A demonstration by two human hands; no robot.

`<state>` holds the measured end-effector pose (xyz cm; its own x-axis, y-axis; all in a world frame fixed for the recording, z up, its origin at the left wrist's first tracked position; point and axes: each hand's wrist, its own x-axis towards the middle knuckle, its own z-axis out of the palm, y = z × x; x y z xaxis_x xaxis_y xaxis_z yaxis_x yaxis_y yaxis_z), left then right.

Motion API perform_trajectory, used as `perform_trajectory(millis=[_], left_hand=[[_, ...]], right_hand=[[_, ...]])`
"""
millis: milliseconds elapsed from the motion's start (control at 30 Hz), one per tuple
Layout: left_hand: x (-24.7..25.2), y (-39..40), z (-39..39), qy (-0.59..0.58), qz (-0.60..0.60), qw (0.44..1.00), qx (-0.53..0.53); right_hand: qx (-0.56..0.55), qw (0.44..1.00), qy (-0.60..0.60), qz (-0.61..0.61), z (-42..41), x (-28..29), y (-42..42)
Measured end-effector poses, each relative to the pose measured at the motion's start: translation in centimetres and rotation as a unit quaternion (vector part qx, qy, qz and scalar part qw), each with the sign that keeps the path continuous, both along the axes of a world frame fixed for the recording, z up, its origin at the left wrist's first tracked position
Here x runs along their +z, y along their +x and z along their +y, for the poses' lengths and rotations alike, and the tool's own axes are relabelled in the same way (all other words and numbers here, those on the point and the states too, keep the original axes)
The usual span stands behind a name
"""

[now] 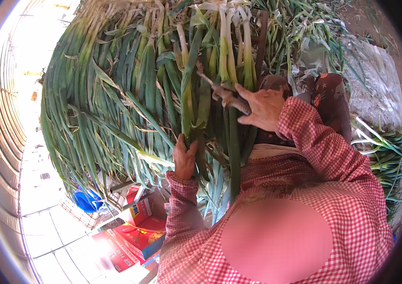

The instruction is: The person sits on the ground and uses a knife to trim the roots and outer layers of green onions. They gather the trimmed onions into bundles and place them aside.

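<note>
My left hand closes around the lower green leaves of a large scallion, thumb and forefinger on opposite sides. To the right, the fingers of my right hand are spread beside a brown, knobbly, stick-like object. Its dark end lies between my forefinger and thumb; whether I grip it is unclear. Under both hands is a thick pile of scallions, roots at the far side and leaves hanging towards me. A few with peeled white stems lie at its right end.
A metal frame bar runs beside the pile. Loose leaves and trimmings cover the ground beyond, near a whitish sheet. More scallions lie at the right. Red printed boxes and a blue plastic item are at lower left.
</note>
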<state>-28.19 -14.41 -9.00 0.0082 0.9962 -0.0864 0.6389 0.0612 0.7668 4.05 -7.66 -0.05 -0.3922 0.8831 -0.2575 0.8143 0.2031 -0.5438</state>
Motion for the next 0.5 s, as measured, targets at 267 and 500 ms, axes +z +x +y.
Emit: perform_trajectory(millis=[267, 500], left_hand=[[5.7, 3.8, 7.5, 0.098, 0.225, 0.969, -0.014], [0.8, 4.5, 15.4, 0.103, 0.319, 0.942, 0.024]], right_hand=[[0.018, 0.999, 0.036, -0.007, 1.2, -0.9, -0.9], [0.045, 0.999, 0.017, -0.006, 1.1, 0.8, -1.3]])
